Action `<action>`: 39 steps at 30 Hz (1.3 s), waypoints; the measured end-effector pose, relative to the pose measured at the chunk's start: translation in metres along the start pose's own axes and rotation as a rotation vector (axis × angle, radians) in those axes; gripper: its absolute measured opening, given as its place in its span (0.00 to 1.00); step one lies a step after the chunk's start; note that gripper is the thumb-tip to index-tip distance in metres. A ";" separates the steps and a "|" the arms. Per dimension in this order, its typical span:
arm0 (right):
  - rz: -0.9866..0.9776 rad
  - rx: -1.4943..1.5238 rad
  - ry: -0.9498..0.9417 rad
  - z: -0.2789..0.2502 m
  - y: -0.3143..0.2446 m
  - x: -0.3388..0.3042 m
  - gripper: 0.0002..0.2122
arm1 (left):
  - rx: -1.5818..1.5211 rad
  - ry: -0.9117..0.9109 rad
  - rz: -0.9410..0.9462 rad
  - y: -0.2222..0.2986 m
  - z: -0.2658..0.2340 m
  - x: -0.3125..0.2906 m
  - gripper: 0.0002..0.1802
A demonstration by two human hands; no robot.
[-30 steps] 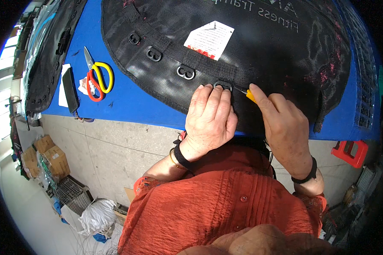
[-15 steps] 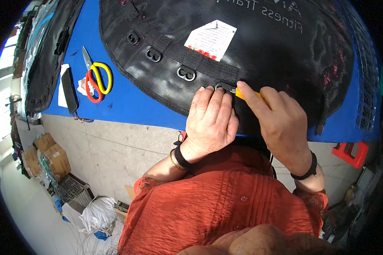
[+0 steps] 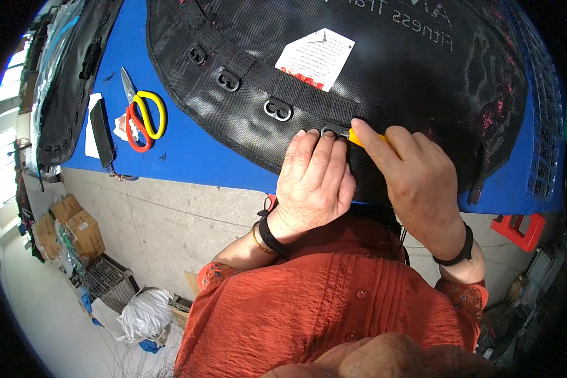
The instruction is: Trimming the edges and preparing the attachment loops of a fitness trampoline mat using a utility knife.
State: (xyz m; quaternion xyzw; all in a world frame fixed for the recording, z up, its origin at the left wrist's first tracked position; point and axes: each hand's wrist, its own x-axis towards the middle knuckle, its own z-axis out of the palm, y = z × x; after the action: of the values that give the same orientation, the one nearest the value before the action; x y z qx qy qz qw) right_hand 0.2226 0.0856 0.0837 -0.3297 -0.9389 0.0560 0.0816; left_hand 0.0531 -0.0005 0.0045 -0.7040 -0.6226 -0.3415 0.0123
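Note:
A round black mesh mat (image 3: 409,82) lies on the blue table, with a black webbing strap (image 3: 315,94) stitched along its curve. Several dark figure-eight rings hang from that strap, one of them a ring (image 3: 278,110) left of my fingers. My left hand (image 3: 315,183) rests flat on the mat's near edge, fingers stretched out, fingertips against another ring (image 3: 329,131). Wrapped round a yellow-handled tool (image 3: 357,138) with a metal tip, my right hand (image 3: 419,183) extends its forefinger along it. The tip meets that ring; the tool's exact kind is hidden by my hand.
Scissors (image 3: 143,120) with red and yellow handles lie on the table's left, beside a black strip (image 3: 101,133) on white paper. A white paper label (image 3: 318,58) sits on the mat. A red stool (image 3: 518,230) stands at right, cardboard boxes (image 3: 79,228) at lower left.
The mat, the label and both hands appear shifted very slightly in the picture. The tool's tip stays at the same ring and the grip is unchanged.

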 end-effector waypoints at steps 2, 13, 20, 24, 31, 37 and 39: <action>0.017 0.008 -0.016 -0.002 -0.003 -0.001 0.22 | 0.007 0.003 0.001 -0.001 0.000 0.000 0.23; 0.110 -0.019 -0.037 -0.008 -0.009 -0.015 0.23 | 0.005 -0.001 0.002 0.001 -0.002 -0.001 0.23; 0.160 -0.036 -0.032 -0.008 -0.007 -0.023 0.23 | 0.005 -0.009 0.001 0.000 0.001 -0.002 0.23; 0.156 -0.010 -0.009 -0.007 -0.005 -0.025 0.23 | 0.010 -0.008 -0.004 -0.001 0.001 -0.002 0.24; 0.197 0.047 -0.003 -0.004 -0.004 -0.027 0.23 | -0.006 -0.024 -0.005 0.000 0.000 -0.001 0.25; 0.223 0.169 0.022 0.001 0.001 -0.029 0.22 | -0.003 -0.005 0.002 0.000 0.000 0.000 0.24; 0.210 0.170 0.030 0.000 0.000 -0.028 0.22 | 0.000 -0.008 0.000 0.000 0.000 0.000 0.23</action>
State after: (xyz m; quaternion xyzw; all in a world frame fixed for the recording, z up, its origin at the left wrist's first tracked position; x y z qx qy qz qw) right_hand 0.2440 0.0684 0.0805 -0.4189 -0.8897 0.1385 0.1169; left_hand 0.0529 -0.0006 0.0042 -0.7054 -0.6225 -0.3388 0.0101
